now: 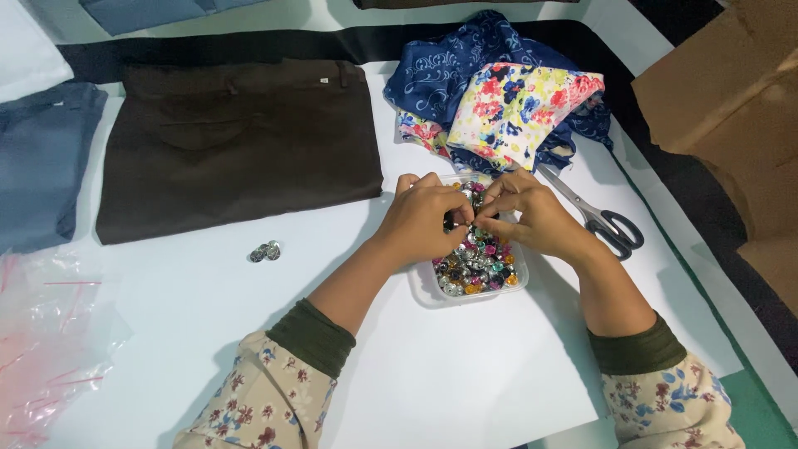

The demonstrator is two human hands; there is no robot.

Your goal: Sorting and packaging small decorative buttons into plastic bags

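Both hands pinch small pieces over a tray of jewelled buttons.

Head view: left hand [420, 220] and right hand [532, 218], fingertips closed together on something tiny, hover above the clear plastic tray of coloured metal buttons [475, 266] on the white table [465, 374]; steady, fine fingertip work seems needed.

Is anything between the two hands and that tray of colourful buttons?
Nothing visible. The left hand and right hand are already over the clear tray of buttons, fingertips meeting above them. The scissors lie off to the right.
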